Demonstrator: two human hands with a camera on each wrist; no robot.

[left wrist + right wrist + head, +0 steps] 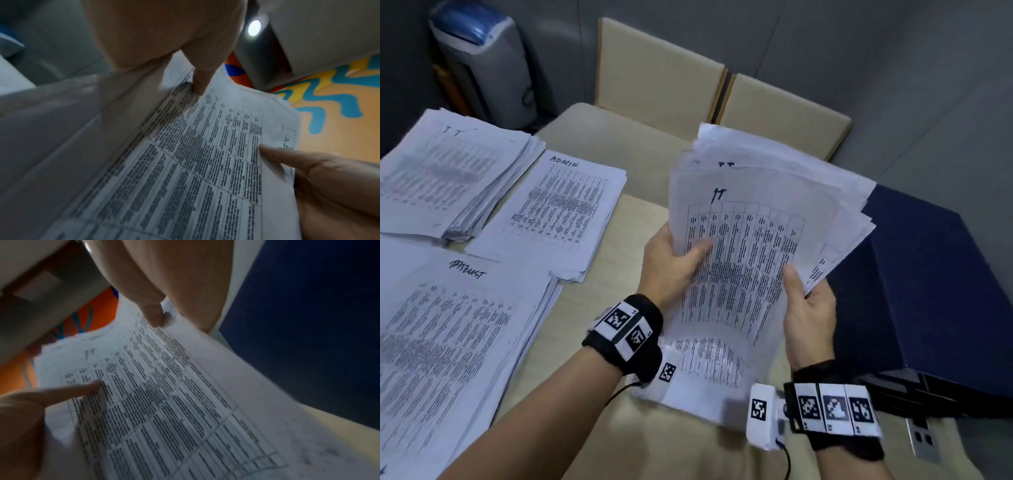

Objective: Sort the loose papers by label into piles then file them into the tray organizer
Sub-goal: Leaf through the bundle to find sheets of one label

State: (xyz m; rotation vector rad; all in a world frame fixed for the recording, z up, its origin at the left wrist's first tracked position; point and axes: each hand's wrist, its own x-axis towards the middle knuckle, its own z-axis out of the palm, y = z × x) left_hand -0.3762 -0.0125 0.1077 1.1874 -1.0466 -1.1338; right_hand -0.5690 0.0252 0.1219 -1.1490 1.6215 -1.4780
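Both bare forearms reach forward from the lower edge of the head view, each wrist wrapped in a black band carrying white square-patterned marker tiles. The left hand (pixel 671 263) is raised, its thumb (pixel 697 251) laid flat across the front of what it grips, the other fingers hidden behind. The right hand (pixel 808 308) sits lower, palm turned inward, thumb (pixel 792 281) pointing up in a pinch.

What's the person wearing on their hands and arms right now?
Both hands, left hand and right hand, are bare, forearms sleeveless. Each wrist carries a black band with white square-code tags, a white camera block and a thin black cable.
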